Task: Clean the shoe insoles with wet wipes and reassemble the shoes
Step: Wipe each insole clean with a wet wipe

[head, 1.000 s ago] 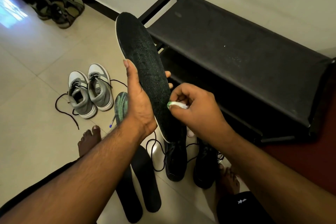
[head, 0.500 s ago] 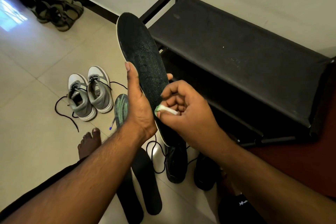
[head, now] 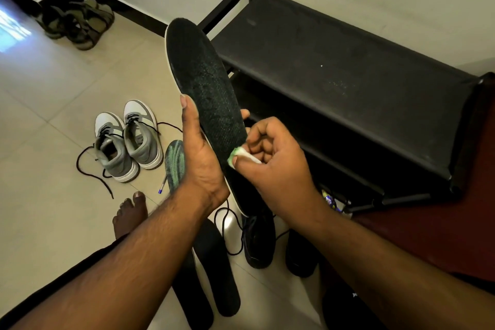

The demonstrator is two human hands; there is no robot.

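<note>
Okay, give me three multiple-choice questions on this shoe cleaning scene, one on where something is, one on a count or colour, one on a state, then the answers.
1. Where do the grey sneakers stand?
A. on the black rack
B. on the tiled floor
C. on the person's feet

2. How many black insoles lie flat on the floor near the bottom of the view?
A. two
B. four
C. none

3. What is the right hand doing?
A. hanging idle
B. tying a lace
C. pinching a wet wipe against the held insole

Answers: 1 B, they stand on the tiles left of the left hand. 2 A, two lie side by side. 3 C, the wipe touches the insole that the left hand grips.
</note>
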